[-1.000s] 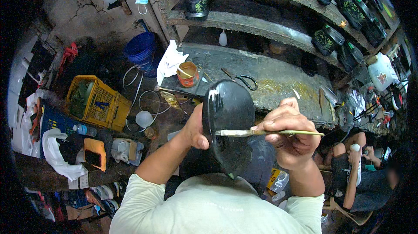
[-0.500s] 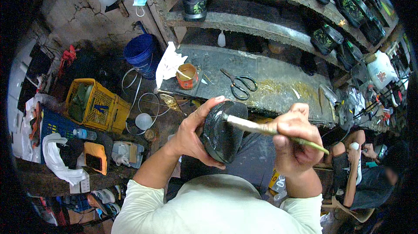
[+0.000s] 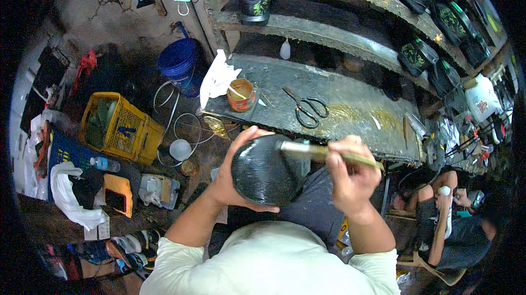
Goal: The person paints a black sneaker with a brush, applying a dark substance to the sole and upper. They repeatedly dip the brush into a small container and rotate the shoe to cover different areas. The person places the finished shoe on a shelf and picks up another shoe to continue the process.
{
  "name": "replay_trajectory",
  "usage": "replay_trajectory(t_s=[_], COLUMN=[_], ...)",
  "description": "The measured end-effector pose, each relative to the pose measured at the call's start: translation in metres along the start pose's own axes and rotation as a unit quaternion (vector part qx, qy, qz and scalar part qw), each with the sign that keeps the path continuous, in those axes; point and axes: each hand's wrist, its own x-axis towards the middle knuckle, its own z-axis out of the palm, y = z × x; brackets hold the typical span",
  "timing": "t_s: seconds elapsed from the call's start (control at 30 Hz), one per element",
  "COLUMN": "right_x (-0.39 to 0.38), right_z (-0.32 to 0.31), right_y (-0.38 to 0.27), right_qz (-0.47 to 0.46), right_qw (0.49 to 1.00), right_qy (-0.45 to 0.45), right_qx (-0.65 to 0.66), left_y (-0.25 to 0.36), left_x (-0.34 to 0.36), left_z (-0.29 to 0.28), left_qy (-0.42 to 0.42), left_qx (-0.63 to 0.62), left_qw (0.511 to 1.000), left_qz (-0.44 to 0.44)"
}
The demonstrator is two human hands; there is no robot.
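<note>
My left hand (image 3: 223, 177) is closed around the left side of a black rounded piece (image 3: 266, 171) with a wet, shiny face. It looks like a shoe sole, but its exact kind is unclear. In my right hand (image 3: 350, 177) is a brush (image 3: 309, 149) with a pale, worn handle, pinched between thumb and fingers. The brush's tip, a little blurred, meets the upper right of the black piece. Beyond the hands, a pair of black-handled scissors (image 3: 309, 113) lies on the bench. An orange can (image 3: 241, 103) with brownish contents and a stick in it stands near the bench's left end.
The dark workbench (image 3: 339, 84) spans the far side, below wooden shelves (image 3: 318, 26) bearing black shoes. At left are a blue bucket (image 3: 178, 56), a yellow crate (image 3: 142, 136) and a loose hose. Another person (image 3: 466, 245) sits at the right, holding a white shoe.
The black piece has turned so its broad shiny face shows instead of its ridged edge. My right hand and the brush have shifted slightly left, with the brush still against the piece.
</note>
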Motion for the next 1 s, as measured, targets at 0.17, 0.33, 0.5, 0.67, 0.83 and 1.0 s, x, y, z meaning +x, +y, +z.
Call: replay_trajectory(t_s=[0.17,0.33,0.5,0.67,0.83,1.0], right_x=[0.032,0.078,0.091,0.091,0.091,0.087], right_z=[0.04,0.116,0.186,0.197,0.186,0.186], right_y=[0.058,0.119,0.162,0.172,0.167,0.163], right_qz=[0.161,0.003,-0.007,-0.01,-0.029,-0.003], right_qw=[0.982,0.985,0.956,0.947,0.969,0.983], right_qy=[0.024,-0.094,-0.139,-0.139,-0.097,-0.05], right_qx=[0.095,-0.142,-0.258,-0.29,-0.223,-0.174], left_y=[-0.003,-0.011,-0.01,-0.004,-0.001,0.006], left_x=[-0.063,-0.11,-0.124,-0.132,-0.133,-0.124], left_z=[-0.025,-0.031,-0.041,-0.062,-0.081,-0.078], left_qy=[0.114,0.246,0.246,0.218,0.19,0.214], left_qx=[0.102,-0.036,-0.027,-0.01,0.009,-0.042], left_qw=[0.986,0.947,0.947,0.928,0.898,0.934], left_qz=[-0.072,-0.202,-0.205,-0.301,-0.396,-0.282])
